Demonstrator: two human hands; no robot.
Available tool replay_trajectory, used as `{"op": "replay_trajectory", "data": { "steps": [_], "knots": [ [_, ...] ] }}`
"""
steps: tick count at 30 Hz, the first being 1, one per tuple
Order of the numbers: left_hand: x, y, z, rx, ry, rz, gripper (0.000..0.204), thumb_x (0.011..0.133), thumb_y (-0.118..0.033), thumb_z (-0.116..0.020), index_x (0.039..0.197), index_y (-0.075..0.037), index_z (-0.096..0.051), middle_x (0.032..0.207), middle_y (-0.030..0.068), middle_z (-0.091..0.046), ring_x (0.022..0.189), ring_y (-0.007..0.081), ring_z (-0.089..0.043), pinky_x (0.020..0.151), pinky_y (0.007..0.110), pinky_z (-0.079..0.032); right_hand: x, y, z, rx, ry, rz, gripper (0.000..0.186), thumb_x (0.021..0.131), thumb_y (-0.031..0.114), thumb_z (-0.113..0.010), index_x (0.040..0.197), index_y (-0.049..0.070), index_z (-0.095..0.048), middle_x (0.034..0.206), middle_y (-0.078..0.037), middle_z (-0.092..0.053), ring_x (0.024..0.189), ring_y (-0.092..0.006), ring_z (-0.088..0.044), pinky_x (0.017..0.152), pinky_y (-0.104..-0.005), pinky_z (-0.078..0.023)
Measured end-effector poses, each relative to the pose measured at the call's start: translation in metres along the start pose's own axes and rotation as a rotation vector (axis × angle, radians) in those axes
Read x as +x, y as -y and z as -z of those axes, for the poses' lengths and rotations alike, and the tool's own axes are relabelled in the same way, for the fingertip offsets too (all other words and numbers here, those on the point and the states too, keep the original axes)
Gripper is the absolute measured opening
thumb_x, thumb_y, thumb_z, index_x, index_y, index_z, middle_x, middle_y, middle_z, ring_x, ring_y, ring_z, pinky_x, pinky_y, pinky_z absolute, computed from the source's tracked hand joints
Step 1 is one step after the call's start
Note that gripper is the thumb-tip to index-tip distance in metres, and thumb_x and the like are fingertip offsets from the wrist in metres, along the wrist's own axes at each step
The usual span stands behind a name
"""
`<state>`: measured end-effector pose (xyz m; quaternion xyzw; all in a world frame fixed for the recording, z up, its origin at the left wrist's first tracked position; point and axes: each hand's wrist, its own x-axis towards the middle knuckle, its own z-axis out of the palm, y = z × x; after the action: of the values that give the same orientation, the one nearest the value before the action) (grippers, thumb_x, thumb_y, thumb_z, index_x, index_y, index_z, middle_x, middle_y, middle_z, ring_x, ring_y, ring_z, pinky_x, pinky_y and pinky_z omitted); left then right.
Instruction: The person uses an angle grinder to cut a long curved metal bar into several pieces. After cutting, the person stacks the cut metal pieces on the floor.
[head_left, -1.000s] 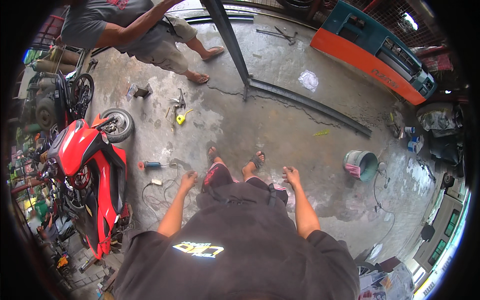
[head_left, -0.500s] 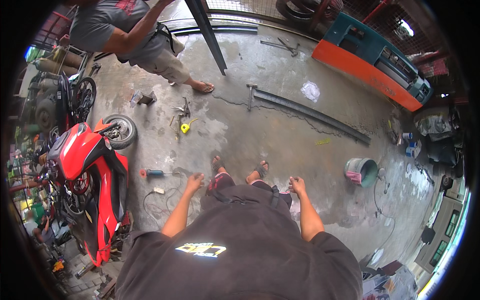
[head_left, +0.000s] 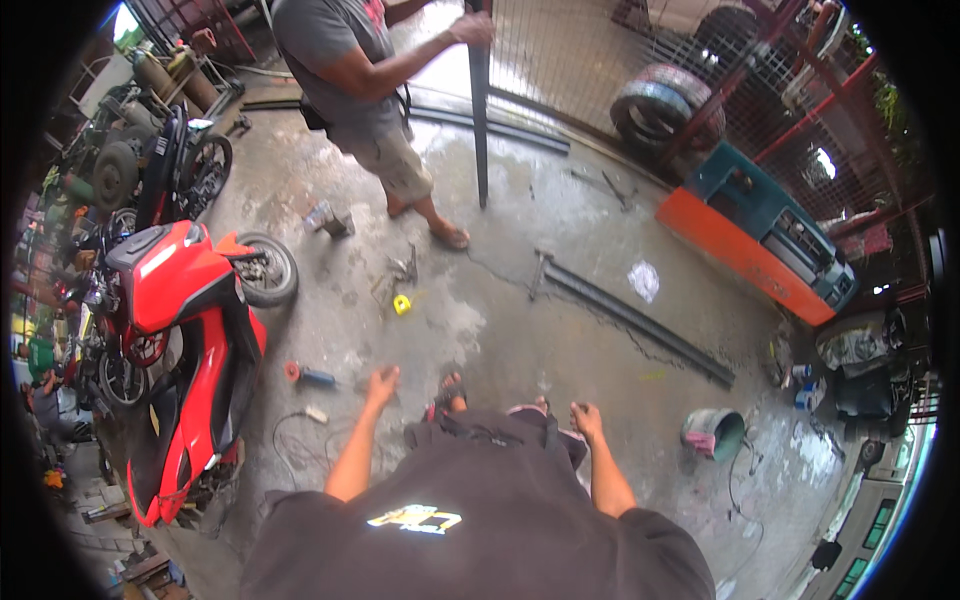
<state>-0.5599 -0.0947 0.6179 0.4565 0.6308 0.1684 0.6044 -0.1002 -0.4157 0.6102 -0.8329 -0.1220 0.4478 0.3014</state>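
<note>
My left hand (head_left: pixel 382 385) hangs over the floor by my left side, fingers loosely apart and nothing visible in them; motion blurs it a little. The nearest tool to it is a blue angle grinder (head_left: pixel 317 377) with a reddish disc, lying on the concrete. My right hand (head_left: pixel 587 420) is beside my right hip, its fingers curled in; a small dark spot shows at the fingertips, too small to name. Ahead on the floor lie a yellow tape measure (head_left: pixel 402 304), a long dark steel bar (head_left: pixel 640 325) and a hammer (head_left: pixel 540 274) at the bar's end.
A person (head_left: pixel 350 90) ahead grips an upright steel bar (head_left: pixel 480 120). A red motorcycle (head_left: pixel 200 330) stands at the left. On the right are a bucket (head_left: pixel 700 432) and an orange-and-teal vehicle panel (head_left: pixel 740 250). A cord (head_left: pixel 285 440) trails near my left arm.
My view has shifted, with the floor things now lower and the far fence showing more. My feet have changed position. The other person's bar stands more upright. Both my hands remain low at my sides.
</note>
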Motion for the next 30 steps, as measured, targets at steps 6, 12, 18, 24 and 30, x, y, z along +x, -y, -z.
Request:
{"op": "replay_trajectory", "data": {
  "steps": [6,12,18,24,30],
  "knots": [
    [-0.029,0.086,0.038,0.048,0.023,0.288,0.041,0.096,-0.041,-0.065,0.121,-0.008,-0.064,0.100,0.0055,-0.070,0.078,0.0211,-0.069,0.066,0.039,-0.054,-0.020,-0.009,-0.027,-0.030,-0.076,-0.068,0.044,0.093,0.029,-0.071,0.115,-0.008,-0.064,0.084,-0.012,-0.070,0.063,-0.0164,-0.064,0.053,-0.0310,-0.051],
    [-0.072,0.144,0.068,0.020,-0.044,0.602,0.039,0.094,-0.035,-0.066,0.121,-0.007,-0.063,0.105,0.0085,-0.068,0.078,0.0225,-0.065,0.067,0.043,-0.053,-0.035,0.005,-0.040,-0.309,-0.204,-0.087,0.056,0.088,0.045,-0.069,0.112,-0.006,-0.070,0.107,-0.025,-0.072,0.104,-0.0363,-0.070,0.092,-0.0428,-0.052],
    [-0.014,0.137,0.042,0.026,0.031,0.375,0.038,0.092,-0.039,-0.067,0.111,-0.006,-0.063,0.102,0.0075,-0.066,0.082,0.0222,-0.062,0.065,0.042,-0.051,-0.020,0.035,-0.018,-0.276,-0.227,-0.015,0.048,0.087,0.041,-0.070,0.104,-0.004,-0.073,0.104,-0.024,-0.072,0.102,-0.0356,-0.070,0.090,-0.0422,-0.053],
    [0.037,0.027,-0.041,0.175,0.207,0.242,0.047,0.098,-0.031,-0.064,0.130,0.003,-0.058,0.105,0.0106,-0.070,0.082,0.0184,-0.067,0.063,0.031,-0.053,0.006,0.010,0.020,-0.208,-0.264,-0.110,0.050,0.086,0.041,-0.071,0.113,-0.002,-0.070,0.109,-0.024,-0.071,0.107,-0.0374,-0.068,0.094,-0.0435,-0.052],
    [0.088,-0.005,-0.113,0.442,0.318,0.155,0.046,0.097,-0.031,-0.064,0.125,0.006,-0.061,0.110,0.0168,-0.071,0.091,0.0214,-0.068,0.074,0.032,-0.055,0.069,-0.044,0.088,-0.358,-0.158,-0.278,0.054,0.086,0.039,-0.073,0.123,0.000,-0.064,0.120,-0.025,-0.067,0.118,-0.0379,-0.062,0.100,-0.0452,-0.050]
  ]
}}
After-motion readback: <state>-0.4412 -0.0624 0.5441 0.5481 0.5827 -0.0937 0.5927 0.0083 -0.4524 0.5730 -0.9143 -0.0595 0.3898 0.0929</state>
